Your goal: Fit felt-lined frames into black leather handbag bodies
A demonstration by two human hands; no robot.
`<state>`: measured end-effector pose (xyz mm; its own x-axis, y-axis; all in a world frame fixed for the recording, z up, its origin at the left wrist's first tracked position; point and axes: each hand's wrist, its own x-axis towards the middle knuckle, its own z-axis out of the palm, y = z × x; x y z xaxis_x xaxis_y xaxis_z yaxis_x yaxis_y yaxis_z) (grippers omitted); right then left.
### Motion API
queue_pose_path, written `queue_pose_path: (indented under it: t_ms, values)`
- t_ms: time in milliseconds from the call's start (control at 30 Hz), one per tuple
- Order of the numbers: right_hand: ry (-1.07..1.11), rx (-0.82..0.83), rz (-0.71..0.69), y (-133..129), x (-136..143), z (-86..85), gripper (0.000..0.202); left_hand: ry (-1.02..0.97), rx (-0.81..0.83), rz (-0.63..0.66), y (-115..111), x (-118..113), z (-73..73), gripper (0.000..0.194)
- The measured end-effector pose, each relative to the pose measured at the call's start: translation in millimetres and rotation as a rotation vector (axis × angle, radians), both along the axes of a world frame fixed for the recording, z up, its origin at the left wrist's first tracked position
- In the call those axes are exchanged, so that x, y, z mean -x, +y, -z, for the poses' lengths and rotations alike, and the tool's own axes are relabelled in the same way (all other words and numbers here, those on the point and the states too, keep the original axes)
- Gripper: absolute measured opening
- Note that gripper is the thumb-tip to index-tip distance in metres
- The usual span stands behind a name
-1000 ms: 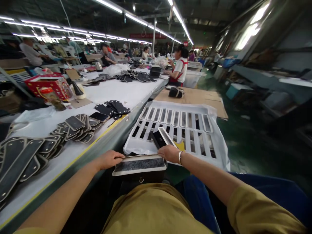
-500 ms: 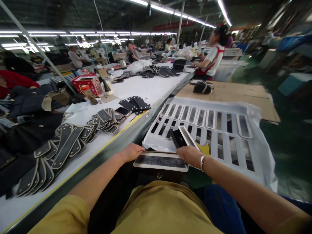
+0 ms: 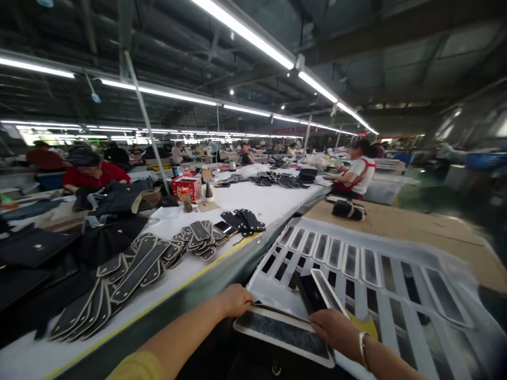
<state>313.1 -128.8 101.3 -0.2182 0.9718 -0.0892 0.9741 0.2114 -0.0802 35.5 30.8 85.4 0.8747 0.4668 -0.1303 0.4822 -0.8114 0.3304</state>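
My left hand pinches the upper left edge of a dark rectangular panel with a pale border. The far edge of that panel, near its right end, is held by my right hand, which wears a bracelet. Below the panel is black material with a small metal fitting; its full shape is hidden. Just beyond my right hand, a black block-like piece and a pale-edged strip lean on the white sheet. A yellow piece shows beside that wrist.
Pale-edged dark strips lie in rows on the sheet, beside cardboard. Left, a white table bears piled black straps, a phone and a red box. A co-worker stands at its far side.
The camera has tilted up, so hands and table appear lower and more ceiling shows. Both hands keep hold of the panel, which now slants down to the right in view.
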Motion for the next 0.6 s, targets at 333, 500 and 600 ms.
queue_pose_path:
  t_ms: [333,500,600]
  values:
    - [-0.083,0.147,0.184,-6,17,-14.3,0.026,-0.092,0.008,0.062,-10,-9,3.0,0.024]
    - [0.015,0.136,0.200,-4,11,-11.9,0.028,-0.087,0.046,0.085,-3,-6,1.8,0.027]
    - [0.100,0.165,0.203,1,6,-13.9,0.030,-0.064,0.090,0.054,-2,-5,2.4,0.030]
